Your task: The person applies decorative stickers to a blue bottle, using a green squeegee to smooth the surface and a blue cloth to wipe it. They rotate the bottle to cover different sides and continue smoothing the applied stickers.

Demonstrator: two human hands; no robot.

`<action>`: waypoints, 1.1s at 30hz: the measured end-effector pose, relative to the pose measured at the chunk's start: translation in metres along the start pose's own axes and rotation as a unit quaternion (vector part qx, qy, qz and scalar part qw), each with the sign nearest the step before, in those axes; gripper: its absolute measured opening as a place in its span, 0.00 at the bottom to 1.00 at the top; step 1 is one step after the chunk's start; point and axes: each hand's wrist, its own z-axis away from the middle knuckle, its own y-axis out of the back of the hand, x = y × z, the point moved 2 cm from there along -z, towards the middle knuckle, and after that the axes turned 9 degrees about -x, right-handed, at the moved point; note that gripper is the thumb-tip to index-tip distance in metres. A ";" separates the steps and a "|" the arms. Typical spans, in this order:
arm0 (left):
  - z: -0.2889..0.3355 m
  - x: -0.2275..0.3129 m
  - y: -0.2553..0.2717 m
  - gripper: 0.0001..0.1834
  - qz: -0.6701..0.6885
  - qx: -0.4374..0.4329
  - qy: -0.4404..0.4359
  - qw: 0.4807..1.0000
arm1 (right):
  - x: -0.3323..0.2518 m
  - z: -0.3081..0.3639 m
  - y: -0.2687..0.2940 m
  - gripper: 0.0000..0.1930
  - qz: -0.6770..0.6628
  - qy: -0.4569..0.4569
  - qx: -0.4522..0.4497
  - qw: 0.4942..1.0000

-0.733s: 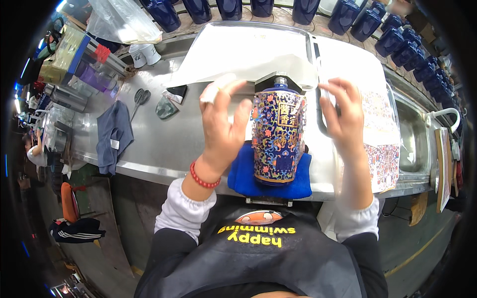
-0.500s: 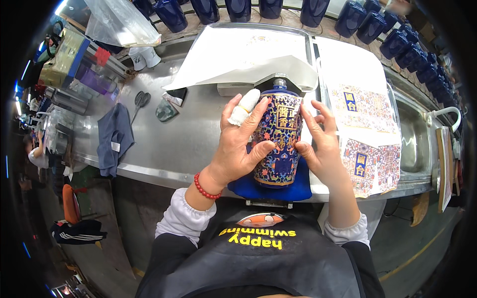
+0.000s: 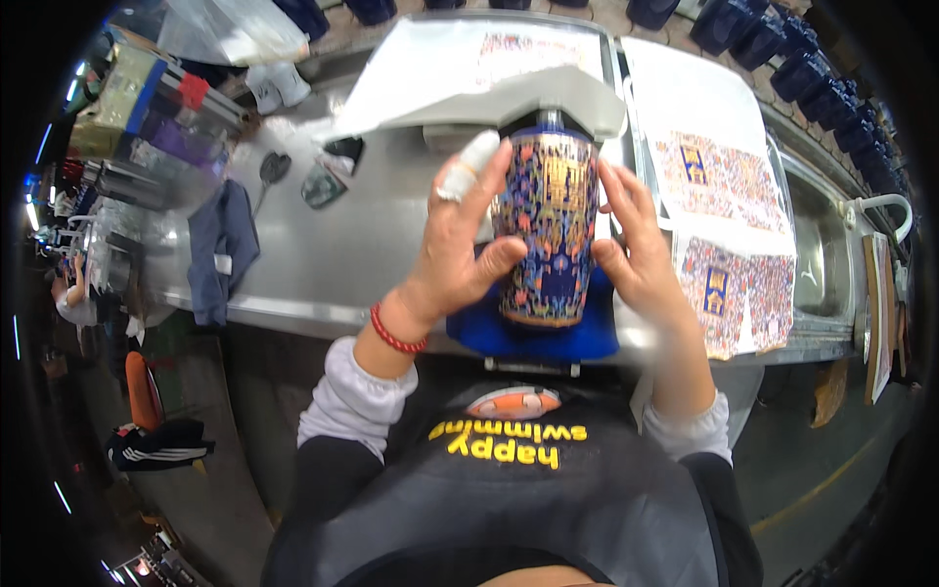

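Deep-blue bottle (image 3: 548, 235) crowded with red, white and gold florals.
Gold characters catch my eye on its front; around it I see bright blue cloth (image 3: 528, 345), white decal sheets (image 3: 729, 181) patterned in multicoloured florals with dark-blue panels, a red beaded bracelet (image 3: 396, 338), white sleeve covers (image 3: 367, 386), a blackish apron (image 3: 509, 489) lettered yellow, navy bottles (image 3: 724, 24), silver-grey counter (image 3: 362, 235).

Left hand (image 3: 445, 245): white wrapping (image 3: 477, 154) on one finger; left wrist: bracelet (image 3: 388, 336) of small round red beads; both forearms: loose white cuffs (image 3: 362, 393), gathered at the wrist end; sleeves (image 3: 328, 484) above these black; torso: smooth, dark grey-to-black apron (image 3: 548, 504), marked with bold yellow lettering (image 3: 504, 445), inverted in this view, and an orange-and-white rounded motif (image 3: 518, 402).
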 end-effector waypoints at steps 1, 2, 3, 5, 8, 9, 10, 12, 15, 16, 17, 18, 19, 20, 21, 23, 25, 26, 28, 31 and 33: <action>0.003 -0.001 0.000 0.51 0.006 -0.018 0.015 1.000 | 0.000 0.002 0.000 0.39 0.021 0.010 -0.006 1.000; 0.009 0.001 0.001 0.53 -0.002 -0.031 -0.002 1.000 | 0.001 0.002 0.001 0.39 0.012 -0.006 -0.008 1.000; 0.014 0.002 0.002 0.55 -0.010 -0.037 -0.015 0.999 | 0.001 0.005 0.002 0.39 -0.010 -0.007 -0.002 1.000; 0.032 0.011 -0.002 0.63 -0.036 -0.049 -0.008 0.998 | -0.001 0.009 0.005 0.39 0.002 -0.003 0.010 1.000; 0.053 0.023 -0.009 0.69 -0.125 -0.056 0.000 0.991 | -0.006 0.015 0.007 0.38 0.021 -0.003 -0.003 1.000; 0.056 0.023 -0.009 0.69 -0.147 -0.037 0.031 0.988 | -0.008 0.016 0.007 0.37 0.039 -0.005 -0.012 0.999; 0.059 0.024 -0.008 0.69 -0.177 -0.014 0.037 0.983 | -0.009 0.016 0.006 0.37 0.049 -0.005 -0.013 0.999; 0.061 0.028 -0.005 0.66 -0.230 0.020 0.047 0.972 | -0.012 0.016 0.005 0.37 0.089 -0.007 -0.022 0.996; 0.063 0.036 -0.003 0.63 -0.240 0.053 0.019 0.969 | -0.017 0.015 0.005 0.37 0.073 0.005 -0.025 0.997; 0.063 0.038 -0.003 0.62 -0.242 0.058 0.010 0.968 | -0.018 0.015 0.005 0.37 0.077 -0.002 -0.031 0.997; 0.063 0.040 -0.004 0.61 -0.239 0.055 0.010 0.969 | -0.020 0.014 0.005 0.37 0.094 -0.005 -0.039 0.995; 0.063 0.041 -0.006 0.61 -0.211 0.040 0.021 0.976 | -0.021 0.014 0.005 0.37 0.105 -0.005 -0.043 0.994; 0.063 0.042 -0.009 0.58 -0.157 0.038 0.037 0.986 | -0.022 0.013 0.005 0.37 0.115 -0.007 -0.046 0.992; 0.062 0.042 -0.010 0.55 -0.118 0.044 0.038 0.991 | -0.023 0.013 0.004 0.37 0.111 0.000 -0.051 0.992; 0.061 0.042 -0.011 0.52 -0.076 0.049 0.037 0.995 | -0.024 0.012 0.004 0.38 0.115 -0.003 -0.051 0.992; 0.060 0.048 -0.018 0.36 -0.135 0.058 0.038 0.988 | -0.024 0.010 0.003 0.38 0.108 0.003 -0.048 0.993; 0.058 0.051 -0.023 0.33 -0.140 0.046 0.058 0.987 | -0.023 0.007 0.003 0.39 0.112 -0.011 -0.061 0.992; 0.057 0.052 -0.024 0.33 -0.126 0.051 0.065 0.989 | -0.024 0.005 0.003 0.39 0.113 -0.003 -0.064 0.992; 0.057 0.053 -0.023 0.34 -0.116 0.051 0.078 0.989 | -0.026 0.002 0.004 0.39 0.142 -0.009 -0.080 0.987; 0.053 0.054 -0.018 0.34 -0.096 0.047 0.069 0.992 | -0.030 -0.004 0.008 0.38 0.152 -0.003 -0.085 0.985; 0.046 0.052 -0.014 0.36 -0.090 0.057 0.065 0.992 | -0.032 -0.008 0.011 0.37 0.152 -0.013 -0.076 0.985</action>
